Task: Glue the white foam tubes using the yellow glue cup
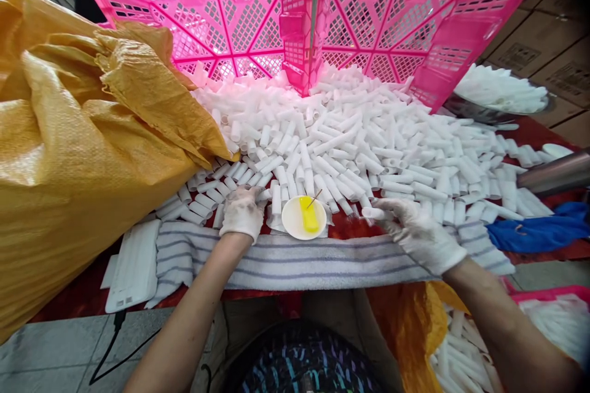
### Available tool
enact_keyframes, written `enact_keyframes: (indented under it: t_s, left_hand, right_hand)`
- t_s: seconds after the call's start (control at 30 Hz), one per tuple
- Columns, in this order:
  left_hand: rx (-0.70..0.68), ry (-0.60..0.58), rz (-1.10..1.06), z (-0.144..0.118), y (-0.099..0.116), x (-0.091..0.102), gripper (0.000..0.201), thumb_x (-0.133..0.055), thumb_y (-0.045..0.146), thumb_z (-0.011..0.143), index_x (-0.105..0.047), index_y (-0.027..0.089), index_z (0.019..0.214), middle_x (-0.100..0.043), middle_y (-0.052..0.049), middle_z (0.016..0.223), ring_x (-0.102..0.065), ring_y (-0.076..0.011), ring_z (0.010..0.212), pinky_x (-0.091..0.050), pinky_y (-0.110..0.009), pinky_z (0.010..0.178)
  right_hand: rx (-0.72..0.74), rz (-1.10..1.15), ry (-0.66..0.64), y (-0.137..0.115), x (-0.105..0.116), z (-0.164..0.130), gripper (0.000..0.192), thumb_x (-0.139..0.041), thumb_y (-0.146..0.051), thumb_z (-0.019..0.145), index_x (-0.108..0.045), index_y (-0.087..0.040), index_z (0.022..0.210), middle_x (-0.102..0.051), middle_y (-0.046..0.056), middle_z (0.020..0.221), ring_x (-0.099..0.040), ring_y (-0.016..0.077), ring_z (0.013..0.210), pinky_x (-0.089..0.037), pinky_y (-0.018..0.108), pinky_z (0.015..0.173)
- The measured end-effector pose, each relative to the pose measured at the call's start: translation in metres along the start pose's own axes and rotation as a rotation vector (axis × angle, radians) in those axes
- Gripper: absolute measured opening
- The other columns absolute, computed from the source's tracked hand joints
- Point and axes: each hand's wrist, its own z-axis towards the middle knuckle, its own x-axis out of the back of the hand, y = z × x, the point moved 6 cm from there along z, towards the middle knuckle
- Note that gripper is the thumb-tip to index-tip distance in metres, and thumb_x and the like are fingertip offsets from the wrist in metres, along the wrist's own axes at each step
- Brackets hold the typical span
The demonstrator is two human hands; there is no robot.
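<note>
My left hand [242, 212], in a white glove, rests at the near edge of a heap of short white tubes [341, 129]. Its fingers are curled, and a tube end pokes out by the fingertips. My right hand [412, 230], gloved too and a little blurred, pinches a short white tube [372, 213] at its fingertips. Between both hands sits a small white bowl [291, 226] with a yellow block [308, 215] in it, and a thin brown stick is stuck in the block. A striped towel [322, 261] lies along the table's front edge.
Two pink crates [225, 55] stand tipped behind the heap. On the left bulges a large yellow woven sack [83, 153], near a white power bank [133, 264] with a black cable. At right are a metal bowl [479, 112] of tubes, a steel cylinder [557, 173] and blue cloth [544, 230].
</note>
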Motion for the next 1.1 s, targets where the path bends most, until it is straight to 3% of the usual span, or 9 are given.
enact_keyframes:
  t_s: [0.1, 0.17, 0.23, 0.33, 0.53, 0.67, 0.83, 0.97, 1.1]
  left_hand:
    - [0.002, 0.043, -0.169, -0.01, -0.005, 0.005, 0.033, -0.055, 0.033, 0.083, -0.065, 0.017, 0.11, -0.062, -0.012, 0.109, -0.057, -0.0262, 0.102, -0.043, -0.038, 0.096]
    - [-0.002, 0.024, -0.324, -0.019, -0.007, 0.003, 0.035, -0.052, 0.032, 0.085, -0.061, 0.018, 0.115, -0.063, -0.01, 0.113, -0.057, -0.0235, 0.105, -0.043, -0.036, 0.098]
    - [-0.025, -0.023, -0.441, -0.027, -0.005, 0.0, 0.038, -0.049, 0.03, 0.087, -0.056, 0.019, 0.123, -0.061, -0.009, 0.12, -0.055, -0.0213, 0.112, -0.041, -0.035, 0.102]
    - [-0.044, -0.087, -0.482, -0.039, 0.0, -0.001, 0.04, -0.049, 0.029, 0.088, -0.053, 0.018, 0.127, -0.057, -0.009, 0.127, -0.052, -0.021, 0.118, -0.037, -0.036, 0.106]
    - [0.047, -0.079, -0.523, -0.051, 0.012, 0.006, 0.039, -0.044, 0.036, 0.091, -0.053, 0.015, 0.123, -0.06, -0.011, 0.122, -0.056, -0.0215, 0.113, -0.043, -0.036, 0.101]
    - [0.035, -0.141, -0.624, -0.054, 0.021, -0.003, 0.037, -0.046, 0.035, 0.09, -0.053, 0.018, 0.122, -0.061, -0.009, 0.122, -0.057, -0.0198, 0.112, -0.043, -0.033, 0.1]
    - [0.071, -0.172, -0.71, -0.053, 0.018, -0.014, 0.036, -0.049, 0.034, 0.089, -0.054, 0.019, 0.121, -0.061, -0.007, 0.122, -0.057, -0.019, 0.113, -0.043, -0.032, 0.101]
    - [0.089, -0.186, -0.731, -0.054, 0.016, -0.015, 0.037, -0.049, 0.035, 0.089, -0.054, 0.019, 0.122, -0.061, -0.007, 0.122, -0.057, -0.0192, 0.112, -0.044, -0.032, 0.1]
    - [0.093, -0.186, -0.766, -0.054, 0.017, -0.013, 0.035, -0.052, 0.035, 0.087, -0.056, 0.019, 0.119, -0.062, -0.006, 0.12, -0.059, -0.0184, 0.11, -0.044, -0.031, 0.098]
  right_hand:
    - [-0.005, 0.155, -0.243, -0.025, -0.034, -0.009, 0.034, -0.055, -0.042, 0.085, -0.062, -0.023, 0.113, -0.066, 0.005, 0.106, -0.064, 0.0185, 0.084, -0.055, 0.031, 0.074]
    - [-0.063, 0.284, -0.37, -0.032, -0.059, -0.006, 0.04, -0.05, -0.045, 0.087, -0.061, -0.02, 0.115, -0.066, 0.006, 0.108, -0.064, 0.0168, 0.084, -0.054, 0.03, 0.075]
    - [-0.159, 0.351, -0.352, -0.027, -0.078, 0.003, 0.042, -0.05, -0.048, 0.085, -0.062, -0.016, 0.111, -0.068, 0.007, 0.099, -0.064, 0.0159, 0.078, -0.054, 0.029, 0.07]
    - [-0.208, 0.309, -0.21, -0.013, -0.092, 0.012, 0.035, -0.056, -0.047, 0.081, -0.063, -0.017, 0.096, -0.068, 0.006, 0.089, -0.064, 0.017, 0.08, -0.054, 0.03, 0.074]
    - [0.095, 0.332, -0.114, -0.02, -0.086, -0.001, 0.024, -0.063, -0.041, 0.079, -0.063, -0.021, 0.093, -0.065, 0.006, 0.095, -0.063, 0.0186, 0.091, -0.053, 0.034, 0.085]
    - [0.04, 0.272, -0.153, -0.017, -0.086, -0.006, 0.025, -0.06, -0.035, 0.084, -0.064, -0.023, 0.106, -0.065, 0.005, 0.105, -0.062, 0.0186, 0.101, -0.05, 0.036, 0.094]
    - [0.127, 0.359, -0.15, -0.02, -0.087, -0.011, 0.025, -0.063, -0.038, 0.08, -0.065, -0.023, 0.1, -0.063, 0.006, 0.102, -0.063, 0.019, 0.092, -0.056, 0.033, 0.082]
    - [-0.015, 0.278, -0.177, -0.015, -0.088, -0.014, 0.036, -0.061, -0.039, 0.082, -0.062, -0.021, 0.112, -0.065, 0.006, 0.107, -0.062, 0.02, 0.099, -0.053, 0.033, 0.09]
    - [0.057, 0.323, -0.081, -0.02, -0.086, -0.014, 0.02, -0.064, -0.035, 0.078, -0.066, -0.02, 0.091, -0.065, 0.006, 0.093, -0.063, 0.0186, 0.088, -0.054, 0.033, 0.082]
